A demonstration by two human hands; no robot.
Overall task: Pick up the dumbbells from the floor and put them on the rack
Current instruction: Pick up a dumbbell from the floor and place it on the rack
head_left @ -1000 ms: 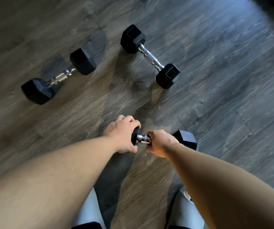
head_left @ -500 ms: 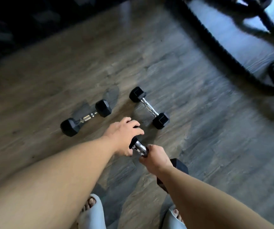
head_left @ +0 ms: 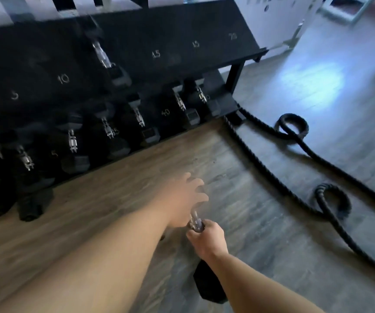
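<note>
I hold one black hex dumbbell (head_left: 209,285) above the wood floor. My right hand (head_left: 206,240) is wrapped around its chrome handle, and its near head hangs below my right forearm. My left hand (head_left: 182,199) covers the far head with fingers spread over it; that head is hidden and the hand is blurred. The black two-tier rack (head_left: 182,30) stands ahead and to the left, with white weight numbers on its sloped shelves. A single dumbbell (head_left: 105,57) lies on the top shelf. Several dumbbells (head_left: 72,141) fill the lower shelf.
Thick black battle ropes (head_left: 295,188) loop across the floor to the right, running from the rack's right foot. A dark object (head_left: 33,204) sits on the floor at the rack's lower left. Bare wood floor (head_left: 136,177) lies between me and the rack.
The view has swung up from the floor to the rack. The two other dumbbells on the floor have left the view. The held dumbbell has risen and tilted, near head down.
</note>
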